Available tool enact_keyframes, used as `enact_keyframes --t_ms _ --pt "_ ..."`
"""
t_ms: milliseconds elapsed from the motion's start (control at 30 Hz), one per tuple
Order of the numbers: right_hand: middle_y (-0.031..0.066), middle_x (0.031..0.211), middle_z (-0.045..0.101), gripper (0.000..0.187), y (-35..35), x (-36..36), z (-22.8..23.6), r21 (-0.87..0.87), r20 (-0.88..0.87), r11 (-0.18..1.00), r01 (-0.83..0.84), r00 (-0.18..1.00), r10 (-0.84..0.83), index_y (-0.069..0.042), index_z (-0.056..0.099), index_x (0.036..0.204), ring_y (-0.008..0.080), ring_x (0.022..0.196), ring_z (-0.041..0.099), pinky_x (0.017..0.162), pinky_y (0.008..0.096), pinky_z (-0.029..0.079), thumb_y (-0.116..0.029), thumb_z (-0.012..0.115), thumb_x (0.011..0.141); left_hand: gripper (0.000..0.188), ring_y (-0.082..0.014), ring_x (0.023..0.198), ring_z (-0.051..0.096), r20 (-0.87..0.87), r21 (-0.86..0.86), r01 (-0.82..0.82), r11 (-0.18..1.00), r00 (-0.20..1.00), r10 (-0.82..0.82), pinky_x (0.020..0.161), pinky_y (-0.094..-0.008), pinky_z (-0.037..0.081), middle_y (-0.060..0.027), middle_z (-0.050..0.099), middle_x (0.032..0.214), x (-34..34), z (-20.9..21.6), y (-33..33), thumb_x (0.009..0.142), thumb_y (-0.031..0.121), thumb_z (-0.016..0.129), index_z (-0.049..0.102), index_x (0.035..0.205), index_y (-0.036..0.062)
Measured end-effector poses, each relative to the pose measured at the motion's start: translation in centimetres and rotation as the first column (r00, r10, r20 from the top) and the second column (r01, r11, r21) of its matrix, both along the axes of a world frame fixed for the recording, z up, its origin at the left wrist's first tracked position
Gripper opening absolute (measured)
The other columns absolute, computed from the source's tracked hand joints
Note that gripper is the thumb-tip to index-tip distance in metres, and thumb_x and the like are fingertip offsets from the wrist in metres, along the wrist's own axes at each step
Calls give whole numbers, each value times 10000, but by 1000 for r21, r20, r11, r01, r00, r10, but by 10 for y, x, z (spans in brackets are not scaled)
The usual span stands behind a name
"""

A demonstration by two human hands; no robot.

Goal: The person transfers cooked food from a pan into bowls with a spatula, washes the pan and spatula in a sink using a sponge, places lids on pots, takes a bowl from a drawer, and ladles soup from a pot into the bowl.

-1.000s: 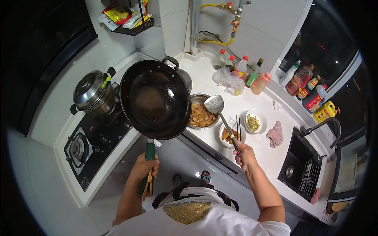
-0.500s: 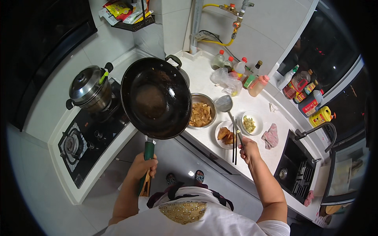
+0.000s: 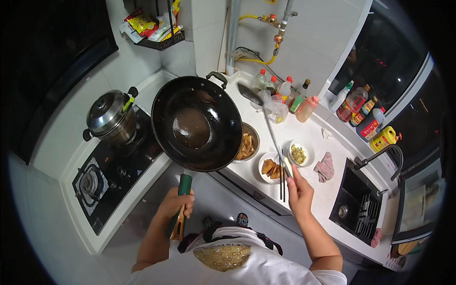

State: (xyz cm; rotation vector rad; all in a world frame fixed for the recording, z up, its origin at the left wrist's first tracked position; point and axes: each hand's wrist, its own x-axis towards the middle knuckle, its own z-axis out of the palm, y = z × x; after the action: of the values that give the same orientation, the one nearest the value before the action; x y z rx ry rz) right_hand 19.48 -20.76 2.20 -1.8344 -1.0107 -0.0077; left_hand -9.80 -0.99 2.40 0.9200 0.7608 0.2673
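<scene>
Wrapped round the green handle of a large dark wok (image 3: 192,126), my left hand (image 3: 175,204) holds it up in front of me, over the gap between stove and counter. A little oily sheen shows inside the wok. My right hand (image 3: 300,192) grips a long-handled spatula (image 3: 273,130), its dark blade raised near the bottles. Partly behind the wok stands a metal bowl (image 3: 257,142) of browned food. Close to my right hand are a white bowl (image 3: 262,173) with fried pieces, black chopsticks (image 3: 281,187) across its side, and a white bowl (image 3: 311,154) of chopped pale-green bits.
A lidded steel pot (image 3: 111,116) stands on the gas stove (image 3: 109,175) at left. Several bottles (image 3: 285,88) and a plastic bag (image 3: 275,109) line the counter's back. A pink cloth (image 3: 325,167) lies before the black sink (image 3: 349,194) at right.
The wok has shifted slightly right and covers more of the metal bowl. The spatula's blade has swung up and left, away from the bowls, toward the bottles; my right hand has turned with it.
</scene>
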Motion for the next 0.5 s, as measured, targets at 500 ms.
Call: enact_keyframes --t_ms 500 --pt "77 779 595 384 -112 -95 -18 -55 128 944 324 940 -315 -21 556 1198 132 637 531 584 242 438 -29 620 820 188 -105 417 460 177 -238 471 849 881 -439 412 -275 407 -21 472 573 36 30 -28 783 79 569 468 938 46"
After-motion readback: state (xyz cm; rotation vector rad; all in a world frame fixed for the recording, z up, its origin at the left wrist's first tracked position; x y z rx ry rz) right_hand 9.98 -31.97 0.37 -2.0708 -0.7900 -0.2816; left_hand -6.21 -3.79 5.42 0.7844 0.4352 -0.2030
